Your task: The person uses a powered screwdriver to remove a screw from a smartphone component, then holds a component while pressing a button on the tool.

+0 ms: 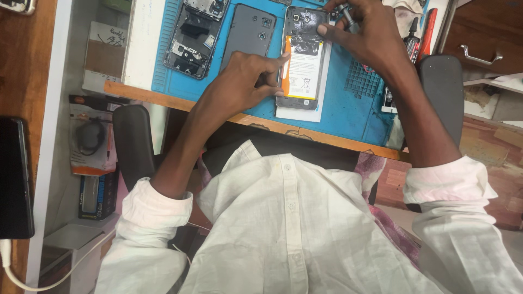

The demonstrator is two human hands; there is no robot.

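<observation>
An opened phone lies back-up on a blue work mat, its white battery with an orange strip exposed. My left hand presses its fingers on the phone's left edge, steadying it. My right hand grips a small metal screwdriver near the phone's top right corner, with the thumb resting on the upper part of the phone. A grey back cover lies just left of the phone.
A second stripped phone frame lies at the mat's left. Red and black tools sit at the right. Chair armrests flank me. A dark phone on a white cable rests on the wooden surface at far left. Boxes stand on shelves below.
</observation>
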